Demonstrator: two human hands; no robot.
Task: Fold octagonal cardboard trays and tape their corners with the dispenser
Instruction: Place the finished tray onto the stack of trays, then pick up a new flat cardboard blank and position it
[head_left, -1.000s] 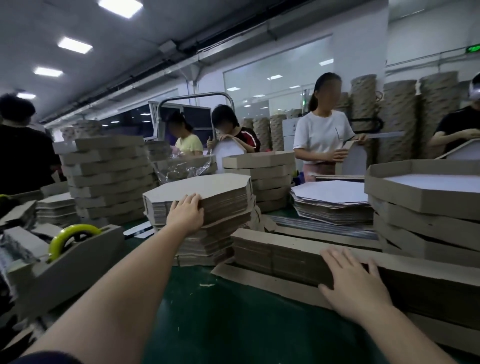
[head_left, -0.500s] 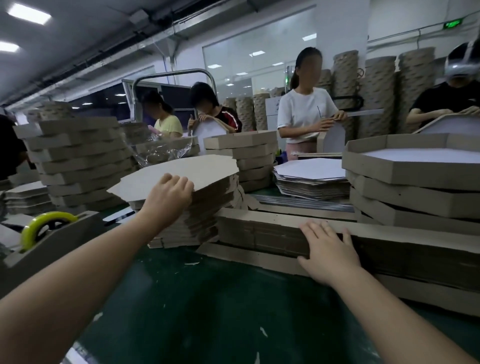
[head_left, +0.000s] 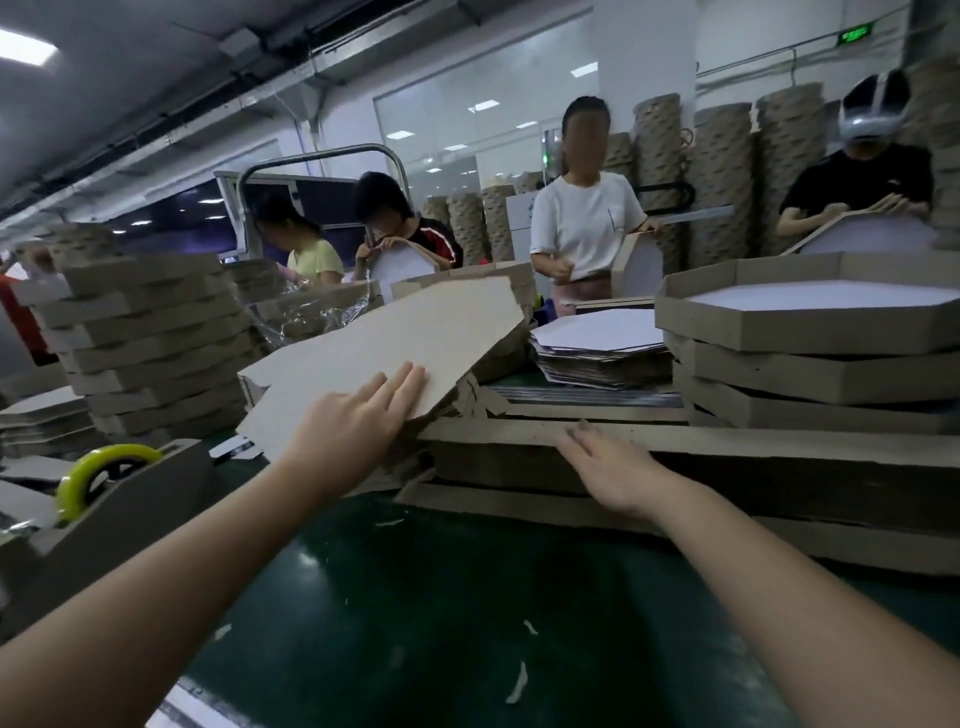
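My left hand (head_left: 353, 431) grips the near edge of a flat octagonal cardboard blank (head_left: 395, 348), lifted and tilted above the stack of blanks (head_left: 467, 395) it came from. My right hand (head_left: 613, 467) hovers with fingers apart over a long pile of cardboard strips (head_left: 779, 457), holding nothing. The tape dispenser (head_left: 119, 499) with a yellow-green roll (head_left: 96, 473) sits at the left on the green table (head_left: 441, 623).
Folded octagonal trays (head_left: 810, 332) are stacked at the right, and another tall stack (head_left: 150, 343) stands at the left. White octagonal sheets (head_left: 602, 338) lie behind the strips. Several people work across the table. Paper scraps dot the near tabletop.
My left hand has lifted the top blank off its stack and pulled it toward me, tilting it up. My right hand has come off the strip pile and shifted slightly left.
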